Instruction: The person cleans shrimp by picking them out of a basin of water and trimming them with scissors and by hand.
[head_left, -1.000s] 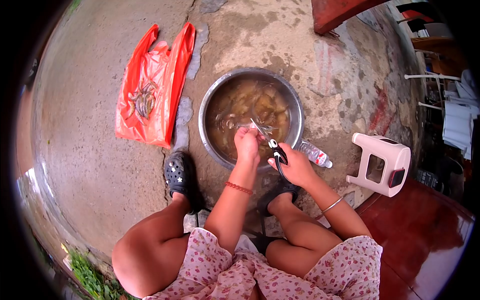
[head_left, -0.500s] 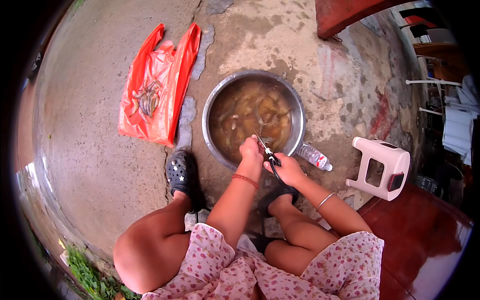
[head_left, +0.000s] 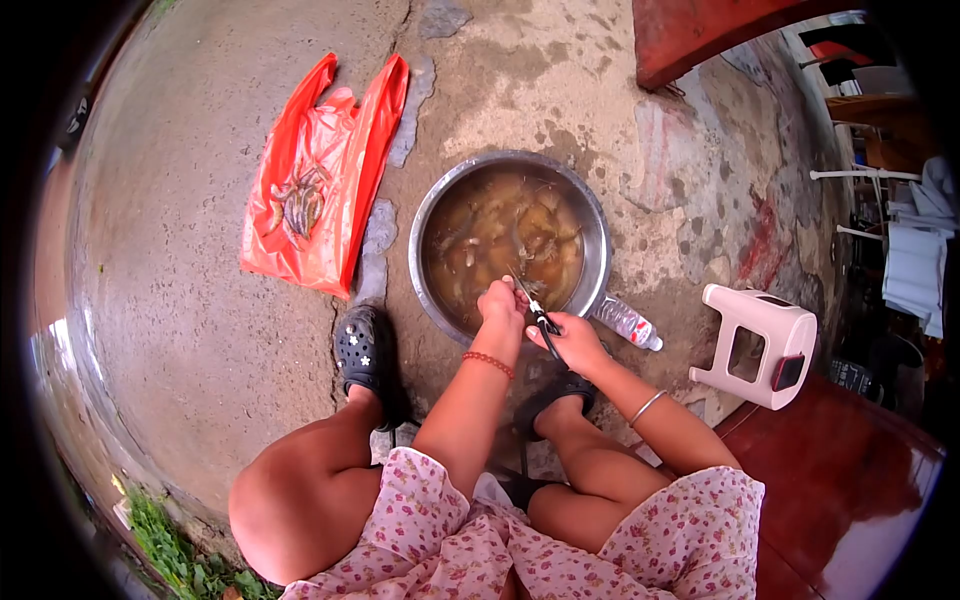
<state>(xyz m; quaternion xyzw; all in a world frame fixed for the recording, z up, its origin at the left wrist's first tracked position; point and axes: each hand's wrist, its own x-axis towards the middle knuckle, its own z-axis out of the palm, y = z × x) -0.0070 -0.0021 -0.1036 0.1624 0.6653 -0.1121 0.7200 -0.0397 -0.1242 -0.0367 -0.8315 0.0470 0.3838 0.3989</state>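
Scissors (head_left: 544, 322) first: where do you see them?

Slanting over the near side of the metal basin (head_left: 416, 245), tips pointing away from the person, above the brown water (head_left: 500, 225).

And who has them?

The right hand (head_left: 578, 343), fingers wrapped around the black handles. How far apart the blades stand, I can't tell; from up here they run together into one thin line.

What about the left hand (head_left: 502, 302)?

Just beside the blades, fingertips drawn together. They may be pinching something small, but it's too tiny in this view for me to be sure. A red beaded bracelet (head_left: 490, 364) circles that wrist, a silver bangle (head_left: 648, 407) the right one.

Anything in the basin?

Pale, blurry pieces spread through the murky water.

And around it?

To the left, a red plastic bag (head_left: 335, 130) lies on the concrete with a small heap of shrimp (head_left: 302, 205) on it. To the right, a clear bottle (head_left: 628, 322) is just beside the rim, its cap pointing away, and a pale pink stool (head_left: 790, 325) is well apart.
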